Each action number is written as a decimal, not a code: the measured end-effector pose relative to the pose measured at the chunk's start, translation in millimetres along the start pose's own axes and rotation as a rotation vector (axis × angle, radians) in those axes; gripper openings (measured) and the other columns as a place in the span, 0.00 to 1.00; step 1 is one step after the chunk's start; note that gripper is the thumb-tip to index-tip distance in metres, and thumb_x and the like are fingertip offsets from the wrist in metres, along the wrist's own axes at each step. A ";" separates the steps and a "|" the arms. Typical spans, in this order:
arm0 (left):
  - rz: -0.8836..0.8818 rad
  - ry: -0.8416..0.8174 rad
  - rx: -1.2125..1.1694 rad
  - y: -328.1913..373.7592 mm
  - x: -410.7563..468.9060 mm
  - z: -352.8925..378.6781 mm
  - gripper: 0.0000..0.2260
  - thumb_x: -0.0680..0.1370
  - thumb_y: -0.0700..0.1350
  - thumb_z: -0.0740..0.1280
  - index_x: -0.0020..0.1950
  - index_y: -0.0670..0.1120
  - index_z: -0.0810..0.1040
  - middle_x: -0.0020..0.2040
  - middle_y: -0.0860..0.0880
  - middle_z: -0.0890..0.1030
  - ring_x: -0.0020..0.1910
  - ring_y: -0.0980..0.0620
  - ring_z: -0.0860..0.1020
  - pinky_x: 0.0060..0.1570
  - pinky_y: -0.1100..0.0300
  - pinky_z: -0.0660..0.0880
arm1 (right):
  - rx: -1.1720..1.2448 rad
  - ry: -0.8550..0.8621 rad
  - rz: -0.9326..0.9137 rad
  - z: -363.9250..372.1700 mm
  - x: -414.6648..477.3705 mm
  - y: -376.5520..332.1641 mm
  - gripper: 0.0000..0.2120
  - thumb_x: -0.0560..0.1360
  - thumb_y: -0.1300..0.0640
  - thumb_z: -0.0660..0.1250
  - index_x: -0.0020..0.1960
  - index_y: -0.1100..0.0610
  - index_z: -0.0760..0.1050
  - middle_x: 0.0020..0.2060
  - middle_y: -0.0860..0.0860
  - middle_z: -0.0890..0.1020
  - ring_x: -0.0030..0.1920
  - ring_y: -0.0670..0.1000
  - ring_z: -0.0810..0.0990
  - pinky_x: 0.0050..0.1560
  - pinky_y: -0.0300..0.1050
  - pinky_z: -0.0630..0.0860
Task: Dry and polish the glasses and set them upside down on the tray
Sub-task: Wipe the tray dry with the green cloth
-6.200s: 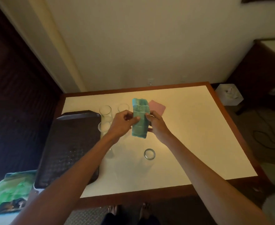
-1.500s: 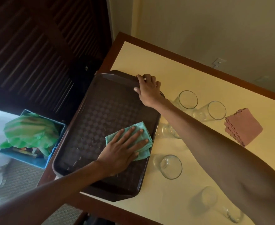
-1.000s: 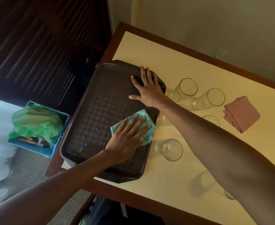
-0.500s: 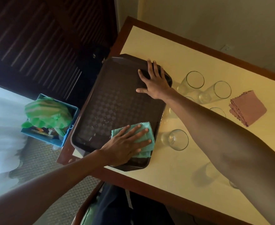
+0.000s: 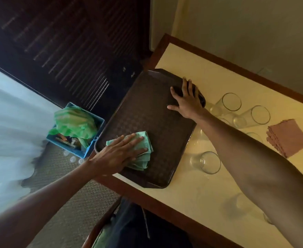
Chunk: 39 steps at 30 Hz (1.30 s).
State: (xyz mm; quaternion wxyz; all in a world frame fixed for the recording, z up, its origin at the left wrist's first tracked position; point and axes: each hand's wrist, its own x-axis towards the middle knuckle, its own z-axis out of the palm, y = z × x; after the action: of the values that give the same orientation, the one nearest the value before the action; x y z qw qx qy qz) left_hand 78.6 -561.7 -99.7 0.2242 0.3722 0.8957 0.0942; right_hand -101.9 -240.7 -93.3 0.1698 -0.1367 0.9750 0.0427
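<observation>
A dark brown tray (image 5: 158,111) lies on the left side of the cream table (image 5: 197,185). My left hand (image 5: 118,154) presses flat, fingers straight, on a folded green cloth (image 5: 143,153) at the tray's near left part. My right hand (image 5: 186,101) rests flat with spread fingers on the tray's far right corner. Several clear glasses stand upright to the right of the tray: one (image 5: 208,162) near its right edge, two (image 5: 231,102) (image 5: 259,115) farther back, others partly hidden by my right arm.
A stack of pink cloths (image 5: 288,137) lies on the table at the right. On the floor left of the table stands a blue box (image 5: 91,149) with green plastic in it. A wall runs behind the table.
My left hand has slid the green cloth to the left across the near part of the tray. My right hand stays flat on the far corner.
</observation>
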 end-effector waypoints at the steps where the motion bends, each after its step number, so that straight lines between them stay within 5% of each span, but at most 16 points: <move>1: -0.068 0.028 -0.010 -0.4 4.3 0.0 0.24 0.87 0.59 0.48 0.82 0.67 0.45 0.84 0.56 0.37 0.83 0.50 0.36 0.80 0.45 0.42 | 0.005 -0.005 0.002 -0.1 -0.7 0.4 0.38 0.78 0.31 0.54 0.81 0.46 0.47 0.78 0.63 0.37 0.77 0.68 0.35 0.74 0.68 0.41; 4: -0.273 0.119 -0.067 9.8 32.0 0.3 0.24 0.86 0.61 0.42 0.82 0.67 0.39 0.84 0.54 0.36 0.83 0.47 0.35 0.81 0.42 0.42 | 0.008 -0.009 0.005 -1.7 -0.5 -0.4 0.38 0.78 0.32 0.55 0.81 0.46 0.48 0.78 0.64 0.37 0.77 0.68 0.35 0.74 0.69 0.40; 8: -0.426 0.268 -0.136 12.1 85.8 -6.5 0.26 0.86 0.59 0.43 0.84 0.58 0.44 0.85 0.49 0.39 0.83 0.45 0.35 0.81 0.42 0.40 | 0.000 -0.003 0.004 -0.6 0.8 0.8 0.38 0.78 0.32 0.55 0.81 0.46 0.48 0.78 0.63 0.36 0.77 0.68 0.35 0.75 0.68 0.41; 12: -0.348 0.284 -0.085 3.0 107.8 -17.8 0.28 0.86 0.55 0.44 0.84 0.46 0.45 0.84 0.46 0.42 0.83 0.46 0.39 0.82 0.42 0.46 | 0.022 0.005 0.005 1.5 -1.0 3.7 0.38 0.78 0.32 0.56 0.81 0.46 0.48 0.78 0.62 0.36 0.77 0.67 0.36 0.75 0.67 0.42; 19: -0.196 0.242 -0.040 20.1 84.3 7.4 0.28 0.87 0.59 0.45 0.85 0.51 0.42 0.85 0.51 0.43 0.83 0.49 0.40 0.81 0.47 0.38 | 0.039 0.006 -0.038 5.3 -3.2 5.7 0.38 0.77 0.33 0.59 0.81 0.45 0.50 0.79 0.60 0.37 0.78 0.65 0.36 0.76 0.67 0.44; 30: -0.383 0.301 -0.116 -45.4 186.9 -67.2 0.28 0.87 0.55 0.46 0.85 0.48 0.45 0.85 0.49 0.45 0.84 0.48 0.43 0.82 0.48 0.42 | 0.026 0.016 -0.028 7.7 -2.3 4.4 0.38 0.76 0.32 0.59 0.80 0.43 0.50 0.79 0.59 0.37 0.78 0.65 0.36 0.76 0.67 0.46; 39: -0.554 0.385 -0.176 -19.8 148.7 -44.3 0.30 0.87 0.54 0.48 0.84 0.40 0.47 0.85 0.42 0.48 0.84 0.45 0.47 0.82 0.50 0.45 | 0.054 -0.064 0.020 -6.7 -9.0 -3.4 0.39 0.77 0.35 0.62 0.80 0.42 0.46 0.78 0.56 0.33 0.78 0.62 0.33 0.77 0.67 0.43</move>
State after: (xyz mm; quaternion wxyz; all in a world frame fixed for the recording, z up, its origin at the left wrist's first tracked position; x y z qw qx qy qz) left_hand -47.2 -470.3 -116.6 0.0995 0.0697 0.9771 0.1749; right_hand -94.9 -242.6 -84.0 0.2042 -0.1210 0.9712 0.0224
